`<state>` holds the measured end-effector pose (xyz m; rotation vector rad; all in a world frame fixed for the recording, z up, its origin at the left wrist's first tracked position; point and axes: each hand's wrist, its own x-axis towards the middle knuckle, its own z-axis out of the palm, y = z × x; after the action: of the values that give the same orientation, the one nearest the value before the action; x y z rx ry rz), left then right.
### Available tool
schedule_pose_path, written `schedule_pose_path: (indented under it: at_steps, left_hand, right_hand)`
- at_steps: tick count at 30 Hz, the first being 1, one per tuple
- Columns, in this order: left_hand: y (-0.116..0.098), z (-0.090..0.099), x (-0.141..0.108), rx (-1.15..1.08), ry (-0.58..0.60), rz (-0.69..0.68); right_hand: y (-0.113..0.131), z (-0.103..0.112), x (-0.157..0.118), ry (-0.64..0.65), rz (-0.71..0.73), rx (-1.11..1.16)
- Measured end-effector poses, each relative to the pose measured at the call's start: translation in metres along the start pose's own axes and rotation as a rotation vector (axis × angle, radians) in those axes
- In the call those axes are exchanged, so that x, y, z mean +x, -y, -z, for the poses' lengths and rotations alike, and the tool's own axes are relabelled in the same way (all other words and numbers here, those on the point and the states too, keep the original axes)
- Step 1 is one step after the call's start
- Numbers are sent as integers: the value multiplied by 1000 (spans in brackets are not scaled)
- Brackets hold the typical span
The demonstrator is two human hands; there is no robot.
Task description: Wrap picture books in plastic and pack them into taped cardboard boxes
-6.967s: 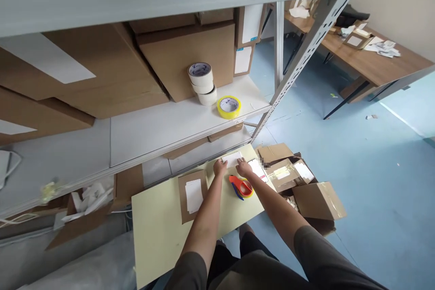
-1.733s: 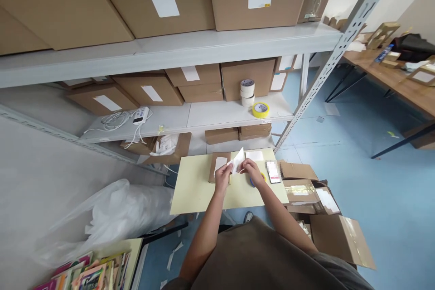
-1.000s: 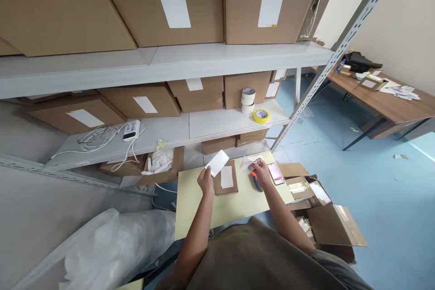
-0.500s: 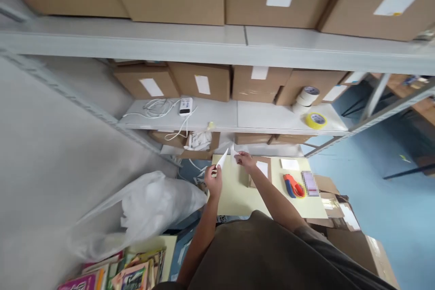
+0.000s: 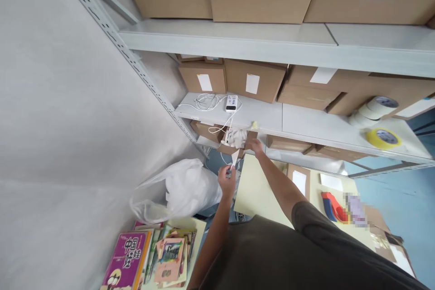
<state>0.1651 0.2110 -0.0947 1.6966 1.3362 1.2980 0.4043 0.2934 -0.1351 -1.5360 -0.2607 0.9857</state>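
Pinched in my left hand (image 5: 227,180) is a small pointed piece of white paper (image 5: 235,157), held up near the table's left corner. My right hand (image 5: 255,146) reaches to the right edge of an open cardboard box (image 5: 250,139) filled with crumpled white scraps (image 5: 236,137). Its fingers point towards the scraps; they are too small and partly hidden to tell whether they hold anything. Below my right forearm is the pale yellow table (image 5: 253,186). A flat brown carton (image 5: 288,172) with a white sheet (image 5: 299,182) lies there.
On the shelf (image 5: 260,108) are a white power strip (image 5: 231,103) with a cable, a yellow tape roll (image 5: 383,138) and white tape rolls (image 5: 379,106). A red and blue tape dispenser (image 5: 335,208) is on the table. A white plastic bag (image 5: 190,188) and books (image 5: 127,258) are at left.
The view has turned left. My right hand has moved from above the table to the scrap box, and the white paper it held is no longer visible. My left hand still holds its paper.
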Motion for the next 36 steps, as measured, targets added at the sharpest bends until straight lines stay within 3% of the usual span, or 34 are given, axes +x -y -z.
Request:
schedule_pose_path:
  at_steps: [3, 5, 9, 12, 14, 17, 19, 25, 28, 36]
  left_hand:
    - [5, -14, 1, 17, 36, -28]
    - [5, -29, 1, 0, 65, -67]
    - [-4, -67, -7, -54, 173, -168]
    - [-15, -97, -22, -41, 288, -223]
    - [-24, -115, -36, -18, 368, -259]
    - [-36, -138, -60, -35, 534, -322]
    - [-42, -150, -75, -94, 631, -293]
    - [-42, -189, -112, -325, 752, 291]
    - [-40, -202, -125, -292, 777, 326]
    - [-36, -235, -157, 162, 796, 301]
  right_hand:
    - [-7, 25, -35, -36, -5, 13]
    - [-12, 44, -68, 49, 23, 21]
    - [-14, 79, -131, 134, 44, 16]
    - [-10, 102, -156, 133, 43, 49]
    - [-10, 121, -162, 75, 63, 87]
    - [-15, 155, -162, -127, 77, 152]
    - [-21, 180, -162, -247, 60, 203]
    - [-49, 237, -171, -250, -26, 281]
    - [-66, 257, -172, -307, -47, 169]
    - [-105, 295, -148, -437, 0, -408]
